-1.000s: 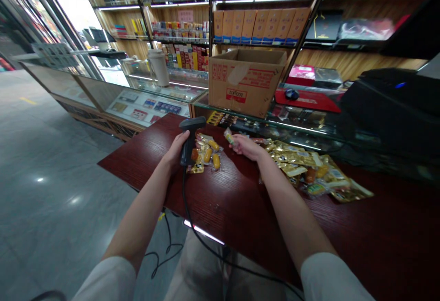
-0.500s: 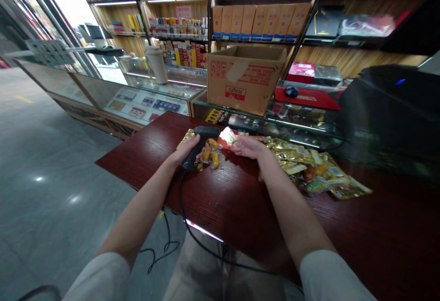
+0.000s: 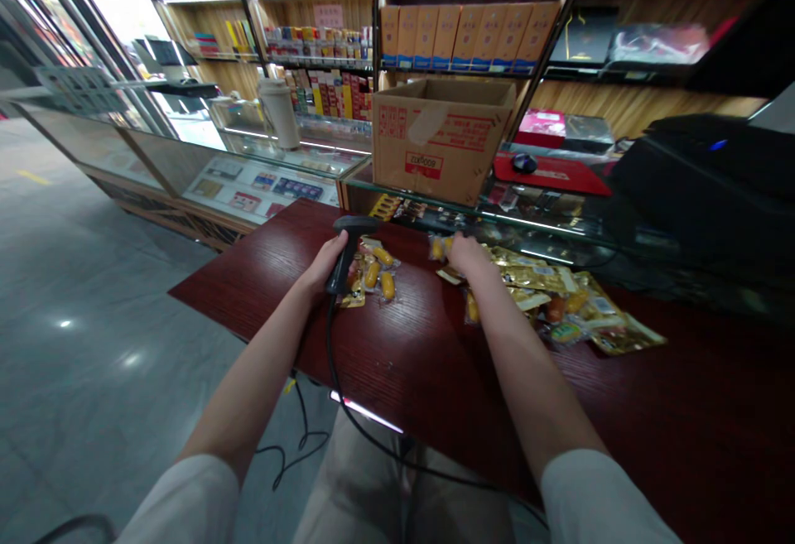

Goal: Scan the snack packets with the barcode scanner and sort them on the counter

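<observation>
My left hand (image 3: pixel 332 261) is wrapped round the handle of a black barcode scanner (image 3: pixel 349 254), its head pointing right above the table. Beside and below it lie several small yellow snacks in clear wrappers (image 3: pixel 387 285), with gold packets partly under them. My right hand (image 3: pixel 467 256) reaches down at the left end of a pile of gold foil packets (image 3: pixel 537 277). A yellow wrapped snack (image 3: pixel 438 247) shows just left of its fingers. The fingertips are hidden, so whether they grip anything cannot be seen. A reddish-brown wrapped piece (image 3: pixel 556 307) sits within the pile.
The dark red wooden table (image 3: pixel 397 362) meets a glass counter bearing an open cardboard box (image 3: pixel 428 142). A white cup (image 3: pixel 281 113) and a mouse (image 3: pixel 525 163) on a red mat stand behind. The scanner's cable (image 3: pixel 332 362) droops over the table's front edge.
My right hand has moved right from the scanner's lit front to the pile; the orange-and-white packet it held is no longer visible there. The scanner has shifted slightly left, its light gone.
</observation>
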Available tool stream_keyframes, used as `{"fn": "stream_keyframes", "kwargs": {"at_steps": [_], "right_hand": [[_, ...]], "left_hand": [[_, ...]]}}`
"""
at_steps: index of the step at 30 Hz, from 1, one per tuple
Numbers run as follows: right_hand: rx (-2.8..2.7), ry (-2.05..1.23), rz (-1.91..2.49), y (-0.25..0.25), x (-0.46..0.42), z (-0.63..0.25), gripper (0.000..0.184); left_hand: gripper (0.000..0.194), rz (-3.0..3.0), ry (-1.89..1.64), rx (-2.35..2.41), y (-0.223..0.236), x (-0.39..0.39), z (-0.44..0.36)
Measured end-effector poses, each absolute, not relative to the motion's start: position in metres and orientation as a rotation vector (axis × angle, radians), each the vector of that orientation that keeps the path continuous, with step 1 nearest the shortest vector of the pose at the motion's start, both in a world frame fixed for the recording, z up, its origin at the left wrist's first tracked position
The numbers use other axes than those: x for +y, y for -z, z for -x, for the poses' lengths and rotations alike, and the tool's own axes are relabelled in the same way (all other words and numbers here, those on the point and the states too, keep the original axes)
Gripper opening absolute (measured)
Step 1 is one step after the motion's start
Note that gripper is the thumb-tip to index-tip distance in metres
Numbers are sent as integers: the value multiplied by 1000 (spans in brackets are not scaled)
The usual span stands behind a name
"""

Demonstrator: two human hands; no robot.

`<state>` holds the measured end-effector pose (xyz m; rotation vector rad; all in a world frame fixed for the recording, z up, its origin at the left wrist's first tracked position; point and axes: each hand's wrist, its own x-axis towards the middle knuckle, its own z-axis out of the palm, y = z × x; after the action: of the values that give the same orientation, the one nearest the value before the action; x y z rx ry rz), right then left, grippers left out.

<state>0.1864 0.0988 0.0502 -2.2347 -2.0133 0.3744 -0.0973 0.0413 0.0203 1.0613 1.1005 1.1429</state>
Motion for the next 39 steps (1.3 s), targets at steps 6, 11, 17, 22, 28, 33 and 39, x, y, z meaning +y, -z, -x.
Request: {"fn": "stream_keyframes", "kwargs": {"at_steps": [6, 11, 17, 22, 28, 33, 39], "right_hand": [[-2149, -115, 2188, -55, 91, -184, 53], [-2322, -197, 2140, -55, 89, -181, 42], [-2263, -112, 1943, -49, 88, -164, 39], [-2368, -400, 1572, -27, 81, -119, 48], [-2372, -427, 1619, -17, 82, -107, 36], [-2229, -529, 1753, -26, 89, -128, 34], [-1928, -975, 1699, -27, 99, -148, 36]], "left_hand": [[70, -1029, -1216, 1178, -18, 48, 104], [70, -1026, -1210, 1176, -18, 48, 107], [73, -1014, -1198, 1156, -14, 53, 111], [74, -1014, -1152, 1160, -13, 53, 112], [79, -1029, -1120, 1153, -15, 52, 112], [78, -1060, -1089, 1146, -18, 48, 109], [70, -1088, -991, 1065, -25, 36, 104]]}}
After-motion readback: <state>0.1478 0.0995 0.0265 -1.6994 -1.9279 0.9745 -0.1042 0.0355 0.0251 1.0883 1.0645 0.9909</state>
